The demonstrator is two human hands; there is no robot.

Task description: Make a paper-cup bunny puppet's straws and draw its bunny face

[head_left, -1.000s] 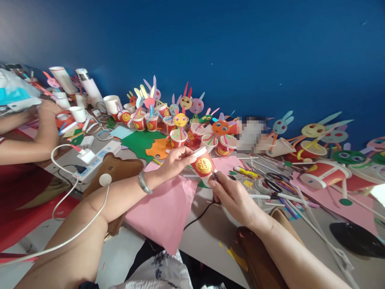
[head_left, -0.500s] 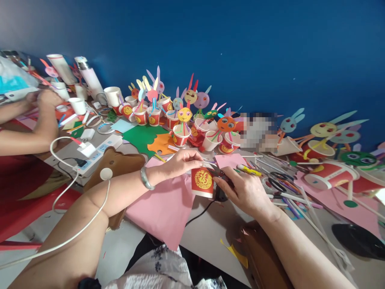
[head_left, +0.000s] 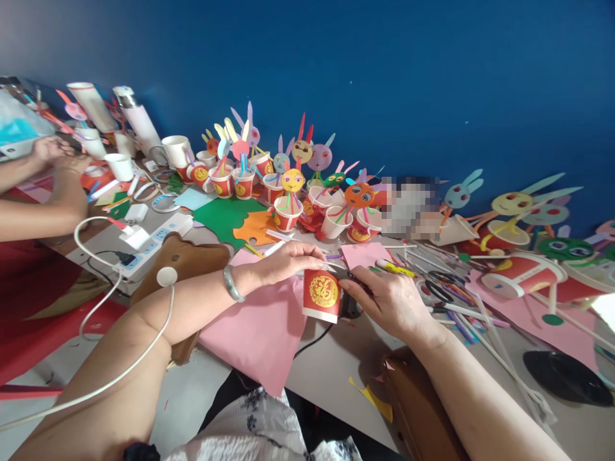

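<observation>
One red paper cup (head_left: 321, 296), tilted a second ago, hangs nearly upright: left hand (head_left: 295, 261) pinching its rim, right hand (head_left: 391, 299) gripping a dark tool (head_left: 352, 274) within reach.

Your red paper cup (head_left: 320, 296), gold emblem (head_left: 323, 291) facing you, nearly upright, rim pinched in your left hand (head_left: 294, 261), dark scissors (head_left: 349, 271) in your right hand (head_left: 394, 299)

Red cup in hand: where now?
Head view, right of centre, below mid-height: the red cup is held at its rim by the left hand, the right hand on its right.
</observation>
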